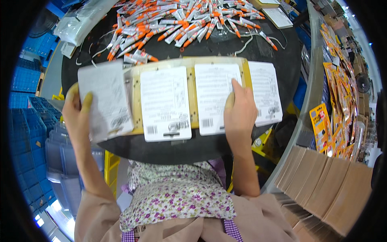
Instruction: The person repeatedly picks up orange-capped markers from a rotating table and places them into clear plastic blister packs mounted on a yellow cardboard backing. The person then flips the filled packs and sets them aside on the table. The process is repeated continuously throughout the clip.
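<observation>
My left hand (79,104) grips a printed white backing card (104,96) by its left edge, thumb on top, at the left end of a yellowish jig board (136,90). The card is blurred. Two more white cards, one left of centre (164,103) and one right of centre (211,90), lie on the board. My right hand (242,112) rests on the right-of-centre card with its fingertips near the upper right edge; whether it grips the card, I cannot tell. Another white card (266,90) lies at the board's right end. Orange-capped tubes (193,30) are heaped beyond the board.
The round black table (169,154) carries a clear plastic bag (81,24) at back left and white strings. More cards (278,16) lie at back right. Orange packaged goods (322,127) and cardboard (326,187) stand at right, blue crates (27,145) at left.
</observation>
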`<state>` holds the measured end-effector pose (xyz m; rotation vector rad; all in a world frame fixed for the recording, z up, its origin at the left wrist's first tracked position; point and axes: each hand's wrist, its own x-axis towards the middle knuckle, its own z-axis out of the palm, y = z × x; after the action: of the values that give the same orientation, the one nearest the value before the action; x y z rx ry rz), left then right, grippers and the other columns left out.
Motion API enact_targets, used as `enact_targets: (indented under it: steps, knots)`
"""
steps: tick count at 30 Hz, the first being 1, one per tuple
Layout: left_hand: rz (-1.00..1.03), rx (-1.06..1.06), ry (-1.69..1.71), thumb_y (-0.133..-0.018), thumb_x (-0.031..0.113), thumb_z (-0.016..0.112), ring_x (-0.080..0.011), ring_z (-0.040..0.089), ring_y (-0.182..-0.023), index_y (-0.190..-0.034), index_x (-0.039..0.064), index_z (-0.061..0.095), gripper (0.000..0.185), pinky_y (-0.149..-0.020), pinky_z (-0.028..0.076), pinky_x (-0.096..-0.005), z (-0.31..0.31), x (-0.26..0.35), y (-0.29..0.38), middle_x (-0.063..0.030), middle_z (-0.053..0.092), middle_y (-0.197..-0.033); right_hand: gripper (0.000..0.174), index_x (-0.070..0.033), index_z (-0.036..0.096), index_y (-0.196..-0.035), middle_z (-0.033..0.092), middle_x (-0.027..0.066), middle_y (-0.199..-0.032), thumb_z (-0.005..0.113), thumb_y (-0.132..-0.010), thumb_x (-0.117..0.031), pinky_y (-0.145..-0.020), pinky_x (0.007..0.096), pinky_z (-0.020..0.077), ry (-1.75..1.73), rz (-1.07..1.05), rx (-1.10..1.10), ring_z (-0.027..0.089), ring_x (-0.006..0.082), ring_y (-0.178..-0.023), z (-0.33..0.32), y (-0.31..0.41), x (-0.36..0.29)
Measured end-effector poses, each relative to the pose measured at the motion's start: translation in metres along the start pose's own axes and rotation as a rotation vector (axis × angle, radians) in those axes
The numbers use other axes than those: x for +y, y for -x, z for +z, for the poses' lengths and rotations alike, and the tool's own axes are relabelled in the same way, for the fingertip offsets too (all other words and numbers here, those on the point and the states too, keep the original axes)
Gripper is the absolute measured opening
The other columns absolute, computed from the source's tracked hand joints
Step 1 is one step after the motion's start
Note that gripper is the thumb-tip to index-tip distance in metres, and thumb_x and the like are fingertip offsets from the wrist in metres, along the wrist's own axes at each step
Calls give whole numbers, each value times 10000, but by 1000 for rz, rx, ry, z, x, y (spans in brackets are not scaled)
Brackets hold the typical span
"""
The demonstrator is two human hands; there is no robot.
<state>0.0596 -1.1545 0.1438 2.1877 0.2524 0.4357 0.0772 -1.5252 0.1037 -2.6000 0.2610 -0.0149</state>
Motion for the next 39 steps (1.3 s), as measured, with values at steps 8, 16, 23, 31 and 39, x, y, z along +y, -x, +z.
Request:
enact_targets:
  steps: [8, 16, 23, 31, 39]
  knots:
    - [30, -51, -862, -695, 112, 836, -257, 610, -865, -1312, 72, 573, 672, -795, 511, -350, 26, 33, 34, -88, 492, -1270, 465, 60, 480, -1359, 400, 266, -1467, 517, -902, -14, -1130, 458, 315, 22, -288, 187, 417, 400, -1347, 27, -12, 2]
    - [-4, -417, -570, -758, 168, 808, -238, 592, -760, -1366, 124, 492, 687, -644, 528, -371, 6, 34, 0, -96, 525, -1125, 639, -14, 382, -1475, 431, 237, -1463, 543, -974, -377, -1123, 431, 333, -15, 216, 317, 462, 298, -1305, -78, -162, 243]
    - [-158, 595, -319, -990, 82, 493, -232, 638, -924, -1255, 13, 513, 274, -848, 503, -338, -198, -9, 29, -129, 624, -1050, 602, -49, 432, -1446, 506, 252, -1384, 531, -962, -392, -1051, 518, 420, -732, 296, -22, 530, 332, -1251, -36, -61, 210]
    - [-592, 434, -1904, -900, 296, 564, -320, 551, -1110, -970, 87, 707, 263, -865, 403, -461, -307, -158, 152, -118, 664, -1079, 563, 25, 458, -1388, 537, 226, -1342, 539, -992, -366, -975, 468, 488, -1377, 595, -71, 545, 324, -1230, 9, 64, 106]
    - [-666, 217, -1994, -882, 187, 588, -298, 704, -821, -859, 147, 711, 132, -560, 585, -394, -340, -177, 164, -149, 688, -933, 571, 88, 446, -1348, 538, 227, -1355, 513, -1026, -379, -1020, 392, 445, -1274, 561, 67, 547, 293, -1241, -52, 69, 174]
